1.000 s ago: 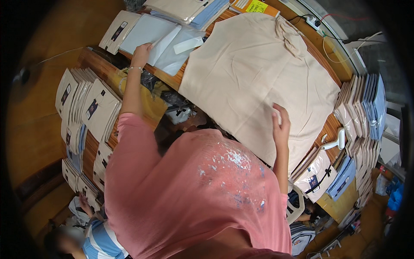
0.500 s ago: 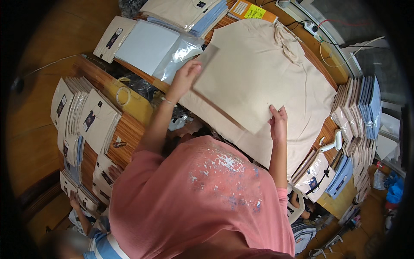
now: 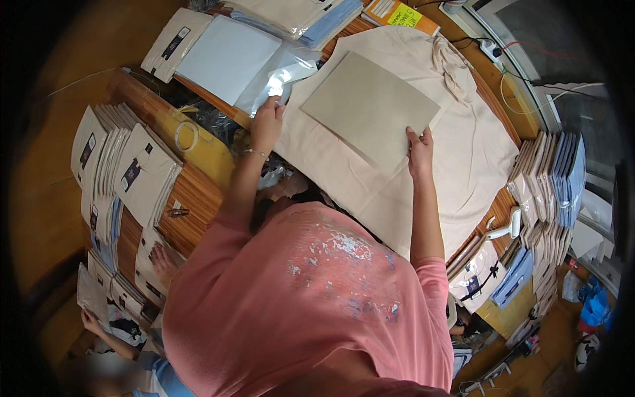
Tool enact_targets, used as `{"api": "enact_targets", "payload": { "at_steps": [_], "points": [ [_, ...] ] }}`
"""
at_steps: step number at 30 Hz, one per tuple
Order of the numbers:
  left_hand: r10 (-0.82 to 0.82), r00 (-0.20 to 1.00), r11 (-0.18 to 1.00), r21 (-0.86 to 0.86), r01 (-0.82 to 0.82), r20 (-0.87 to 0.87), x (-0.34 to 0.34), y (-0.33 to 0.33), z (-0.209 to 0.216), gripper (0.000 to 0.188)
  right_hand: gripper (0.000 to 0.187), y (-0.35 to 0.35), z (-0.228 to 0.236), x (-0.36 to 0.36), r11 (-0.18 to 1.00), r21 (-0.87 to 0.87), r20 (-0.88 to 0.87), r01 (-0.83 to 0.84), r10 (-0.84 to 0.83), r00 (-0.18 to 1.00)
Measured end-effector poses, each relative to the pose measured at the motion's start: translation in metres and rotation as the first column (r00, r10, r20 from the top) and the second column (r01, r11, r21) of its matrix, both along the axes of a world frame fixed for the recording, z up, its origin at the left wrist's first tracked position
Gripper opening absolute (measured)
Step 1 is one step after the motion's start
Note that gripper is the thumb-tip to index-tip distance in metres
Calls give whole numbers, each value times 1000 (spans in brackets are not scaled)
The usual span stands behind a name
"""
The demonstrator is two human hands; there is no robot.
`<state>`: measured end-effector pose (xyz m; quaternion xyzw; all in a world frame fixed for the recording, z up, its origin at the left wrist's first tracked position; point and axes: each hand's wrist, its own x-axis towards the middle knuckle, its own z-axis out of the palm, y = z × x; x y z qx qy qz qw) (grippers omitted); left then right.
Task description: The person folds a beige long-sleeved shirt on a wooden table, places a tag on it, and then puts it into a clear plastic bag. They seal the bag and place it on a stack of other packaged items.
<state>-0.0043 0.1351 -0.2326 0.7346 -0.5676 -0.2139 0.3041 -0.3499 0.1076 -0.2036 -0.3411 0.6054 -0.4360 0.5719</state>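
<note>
A cream garment (image 3: pixel 456 155) lies spread over the wooden table, its far right part bunched up. On top of it rests a flat beige cardboard sheet (image 3: pixel 370 102), set at a slant. My right hand (image 3: pixel 420 152) pinches the sheet's near right edge between thumb and fingers. To the left, my left hand (image 3: pixel 266 124) is apart from the sheet. Its fingers are curled together between the garment's left edge and a clear plastic bag (image 3: pixel 281 74); what they grip, if anything, is hidden.
White sheets (image 3: pixel 228 56) lie beside the plastic bag. Stacks of bagged cream garments (image 3: pixel 145 175) stand at left, with more bagged garments (image 3: pixel 532 172) at right. A white handled roller (image 3: pixel 506 225) sits by the right edge. Another person's hand (image 3: pixel 165 261) touches a left stack.
My left hand has let go of the cardboard sheet and moved left. The sheet has turned and settled farther up on the garment, with my right hand still on it.
</note>
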Motion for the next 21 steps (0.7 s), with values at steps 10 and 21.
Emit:
{"api": "enact_targets", "payload": {
  "at_steps": [10,21],
  "points": [
    [-344,842,910,-72,407,416,-86,10,8,54,27,-21,-15,20,992,122,32,-37,34,999],
    [-382,827,895,-58,442,412,-91,10,-13,56,55,-19,-11,9,978,1,-456,-209,186,870]
  ]
}}
